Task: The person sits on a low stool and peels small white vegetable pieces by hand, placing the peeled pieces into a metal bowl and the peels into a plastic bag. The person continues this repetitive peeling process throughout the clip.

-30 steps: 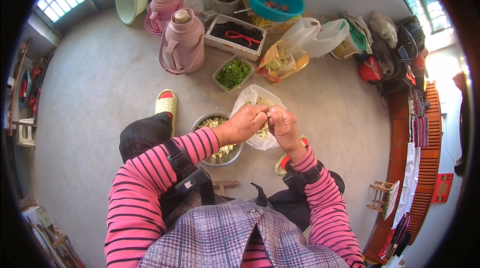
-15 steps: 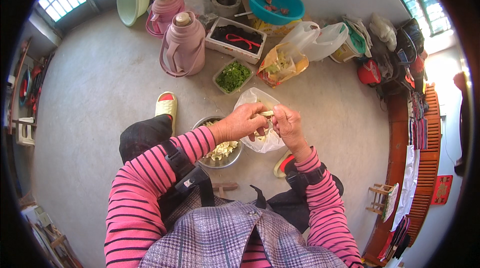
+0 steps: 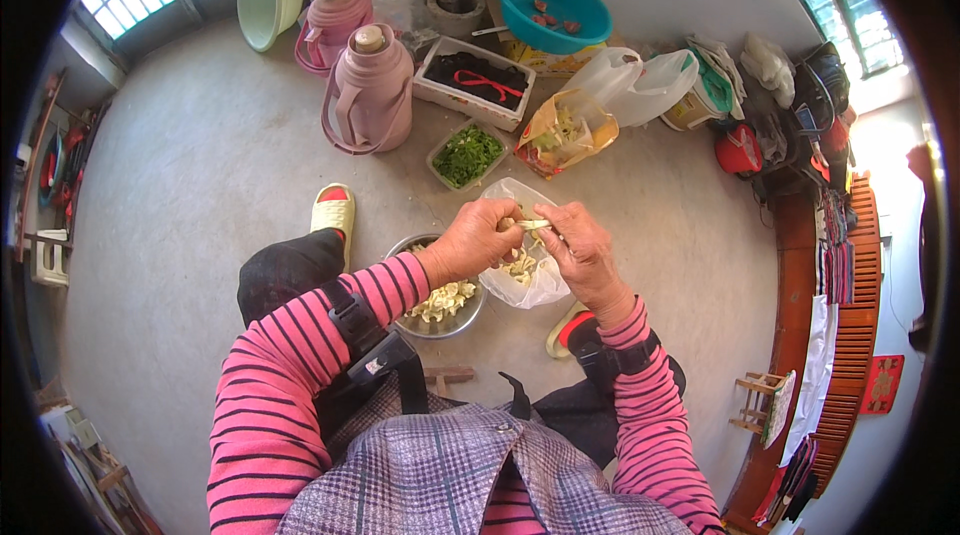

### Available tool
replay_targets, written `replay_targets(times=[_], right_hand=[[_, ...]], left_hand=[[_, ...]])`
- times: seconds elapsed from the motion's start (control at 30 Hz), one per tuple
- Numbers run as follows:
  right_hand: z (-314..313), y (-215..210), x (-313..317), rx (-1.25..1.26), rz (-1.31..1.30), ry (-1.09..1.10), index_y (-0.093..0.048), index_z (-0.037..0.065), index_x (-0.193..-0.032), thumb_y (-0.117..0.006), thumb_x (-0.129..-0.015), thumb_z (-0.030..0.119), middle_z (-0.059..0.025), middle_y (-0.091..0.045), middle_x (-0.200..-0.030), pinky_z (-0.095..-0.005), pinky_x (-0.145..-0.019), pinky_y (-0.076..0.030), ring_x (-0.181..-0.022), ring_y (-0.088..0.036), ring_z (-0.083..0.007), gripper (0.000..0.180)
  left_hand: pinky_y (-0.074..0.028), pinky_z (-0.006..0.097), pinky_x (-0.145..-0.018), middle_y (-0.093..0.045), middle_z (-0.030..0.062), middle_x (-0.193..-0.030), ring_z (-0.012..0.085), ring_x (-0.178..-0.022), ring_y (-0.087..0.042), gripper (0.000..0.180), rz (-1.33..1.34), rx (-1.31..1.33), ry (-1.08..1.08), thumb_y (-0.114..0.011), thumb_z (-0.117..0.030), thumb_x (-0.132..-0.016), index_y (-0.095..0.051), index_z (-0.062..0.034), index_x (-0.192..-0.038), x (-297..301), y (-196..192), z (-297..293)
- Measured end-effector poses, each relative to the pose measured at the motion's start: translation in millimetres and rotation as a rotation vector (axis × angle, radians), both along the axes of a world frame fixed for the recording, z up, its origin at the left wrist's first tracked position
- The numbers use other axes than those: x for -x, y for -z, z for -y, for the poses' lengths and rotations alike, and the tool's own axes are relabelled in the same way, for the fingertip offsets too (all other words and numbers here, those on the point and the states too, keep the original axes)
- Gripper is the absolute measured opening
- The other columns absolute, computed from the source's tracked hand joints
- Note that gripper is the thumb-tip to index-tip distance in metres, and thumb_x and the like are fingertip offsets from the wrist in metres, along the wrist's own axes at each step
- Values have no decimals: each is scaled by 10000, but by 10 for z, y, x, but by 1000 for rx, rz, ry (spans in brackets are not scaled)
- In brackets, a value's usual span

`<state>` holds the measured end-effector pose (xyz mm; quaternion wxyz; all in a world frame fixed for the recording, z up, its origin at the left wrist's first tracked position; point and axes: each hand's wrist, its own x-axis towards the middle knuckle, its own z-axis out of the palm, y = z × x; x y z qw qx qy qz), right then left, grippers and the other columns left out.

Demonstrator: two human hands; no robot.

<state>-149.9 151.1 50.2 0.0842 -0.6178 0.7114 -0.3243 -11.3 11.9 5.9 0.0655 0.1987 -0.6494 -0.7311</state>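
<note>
Between my two hands is a pale yellow-green vegetable strip (image 3: 533,224), its exact kind unclear. My left hand (image 3: 470,239) is closed, pinching the strip's left end. The thumb and fingers of my right hand (image 3: 586,253) close on its other end. Just below them a white translucent plastic bag (image 3: 545,290) lies open on the floor with similar pale pieces (image 3: 520,265) inside. Partly behind my left wrist and forearm stands a steel bowl (image 3: 436,334) holding many pale, torn-looking pieces (image 3: 445,303).
Beyond the bag are a tub of chopped greens (image 3: 467,156), a yellow-orange packet (image 3: 567,130) and a white foam box (image 3: 465,105). Two pink thermos flasks (image 3: 370,95) stand to the left. A teal basin (image 3: 553,10) sits farther back. My slippered foot (image 3: 333,213) rests left of the bowl.
My left fingers, spread downward before, have curled in around the strip's end. My right hand has turned slightly and its fingers reach farther forward. The strip shows more between the hands.
</note>
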Motion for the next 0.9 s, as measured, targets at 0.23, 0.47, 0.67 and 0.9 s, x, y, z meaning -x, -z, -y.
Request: replay_targets(times=[0.23,0.47,0.67,0.9], right_hand=[[-47,89,20,-107,-375,-89,-605,46,-1126,-606,-836,44,-124,-598,-950,-356,-710,-536,-867,-619,-297,290],[-39,185,16,-137,-345,-64,-583,23,-1057,-571,-808,21,-135,-581,-963,-371,-725,-541,-930,-604,-312,249],[-36,133,46,-155,-321,-64,-573,19,-1046,-556,-810,11,-141,-566,-975,-389,-754,-532,-944,-590,-323,237],[-12,113,66,-76,-232,-98,-588,9,-1026,-560,-835,21,-148,-587,-975,-387,-766,-522,-938,-590,-327,193]], left_hand=[[-539,359,-603,-659,178,-688,207,-606,-677,197,48,202,-16,-568,-151,-894,-594,42,-863,8,25,-20],[-523,435,-703,-663,238,-789,366,-739,-663,168,53,452,-29,-557,-147,-865,-599,10,-910,35,79,-14],[-511,447,-708,-667,203,-897,376,-831,-641,197,-163,747,-78,-588,-131,-831,-594,-33,-1002,6,77,25],[-525,383,-673,-654,149,-749,333,-730,-653,103,-20,578,-13,-620,-116,-827,-644,-42,-894,24,122,58]])
